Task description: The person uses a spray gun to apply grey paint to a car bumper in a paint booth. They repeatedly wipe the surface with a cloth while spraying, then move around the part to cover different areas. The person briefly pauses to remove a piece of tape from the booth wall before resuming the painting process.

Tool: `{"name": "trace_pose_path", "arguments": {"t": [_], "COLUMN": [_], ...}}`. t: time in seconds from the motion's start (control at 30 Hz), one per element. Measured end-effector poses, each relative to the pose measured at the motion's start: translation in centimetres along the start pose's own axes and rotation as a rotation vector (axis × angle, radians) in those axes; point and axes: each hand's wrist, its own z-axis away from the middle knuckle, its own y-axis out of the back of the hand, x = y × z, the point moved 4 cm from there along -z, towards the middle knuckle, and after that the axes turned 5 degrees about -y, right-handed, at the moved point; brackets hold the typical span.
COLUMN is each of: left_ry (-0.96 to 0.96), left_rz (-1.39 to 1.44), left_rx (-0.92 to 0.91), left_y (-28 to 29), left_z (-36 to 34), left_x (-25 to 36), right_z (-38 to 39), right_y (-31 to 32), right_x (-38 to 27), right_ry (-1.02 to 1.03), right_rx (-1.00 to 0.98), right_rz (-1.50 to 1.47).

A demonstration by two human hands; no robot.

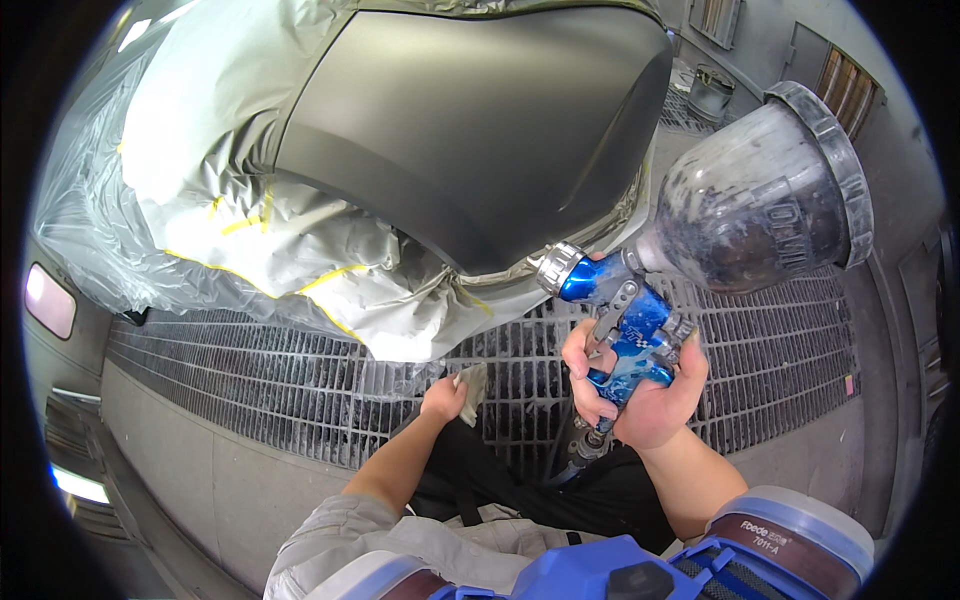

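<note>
Blue respirator and spray gun

The right grip clasps the handle of the spray gun (its streaked cup uppermost), held above the floor grating before a grey panel. The left grip holds a pale cloth.

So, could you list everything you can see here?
Spray gun: one, blue and silver, right of centre
Cup: one, cloudy grey, on the spray gun
Curved panel: one, dark grey, top centre
Masking sheet: at least one, pale, around curved panel
Clear film: count unclear, transparent, far left
Tape: several strips, yellow, on masking sheet
Floor grating: count unclear, grey, mid-picture
Bucket: one, grey, upper right
Lights: several, white, left
Hose: one, grey, below spray gun
Cloth or paper: one, pale, lower centre
Respirator: one, blue and maroon, bottom edge
Shirt: one, grey, lower edge
Trousers: one pair, black, lower centre
Left hand: one, bare, holding cloth or paper
Right hand: one, bare, gripping spray gun
</note>
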Motion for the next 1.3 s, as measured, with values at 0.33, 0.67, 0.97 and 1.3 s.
{"name": "trace_pose_path", "arguments": {"t": [0.33,0.67,0.97,1.3], "left_ry": [0.02,0.033,0.025,0.035], "left_rz": [-0.016,-0.008,-0.001,0.009], "left_rx": [-0.023,-0.024,-0.005,-0.018], "left_y": [0.03,0.12,-0.05,-0.3], "left_z": [-0.05,0.02,-0.06,-0.2], "left_x": [-0.03,-0.09,-0.34,-0.54], "right_z": [0.1,0.03,0.02,0.0], "right_y": [-0.09,-0.37,-0.38,-0.1], "right_x": [-0.08,-0.09,-0.05,0.14], "right_ry": [0.033,0.002,-0.004,0.007], "right_rx": [-0.002,0.01,0.012,0.007], "right_rz": [-0.013,-0.022,-0.02,-0.1]}}
